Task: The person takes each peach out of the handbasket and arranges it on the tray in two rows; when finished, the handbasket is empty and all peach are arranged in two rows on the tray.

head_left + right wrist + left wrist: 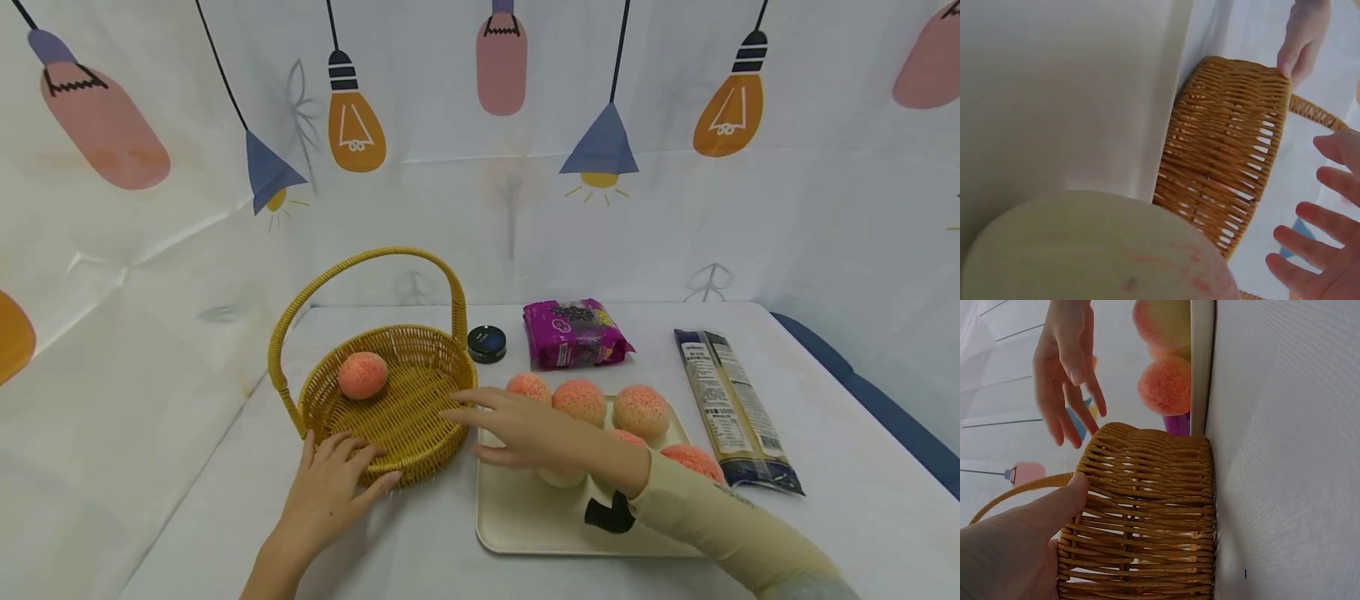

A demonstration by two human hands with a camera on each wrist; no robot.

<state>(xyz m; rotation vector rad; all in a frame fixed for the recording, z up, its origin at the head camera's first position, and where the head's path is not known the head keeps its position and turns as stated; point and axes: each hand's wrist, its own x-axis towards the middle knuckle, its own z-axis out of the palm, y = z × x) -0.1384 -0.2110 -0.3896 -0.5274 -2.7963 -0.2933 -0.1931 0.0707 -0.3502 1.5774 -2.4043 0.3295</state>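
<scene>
A yellow-brown wicker basket (431,462) with a tall arched handle stands left of centre in the head view, one pink-speckled peach (363,375) inside. My left hand (330,483) grips its near left rim, thumb outside and fingers over the inner side. Fingers spread and holding nothing, my right hand (517,429) hovers between the basket's right rim and a cream tray (525,529). Several peaches, including one at the back (580,402), lie on that tray, some partly hidden by my right arm. In the right wrist view a pale peach (1097,250) looms close.
Behind the basket's right side sits a small round dark tin (487,343). A purple packet (576,335) lies at the back, and a long flat packet (738,408) lies right of the tray. A printed white cloth (465,217) hangs behind the table.
</scene>
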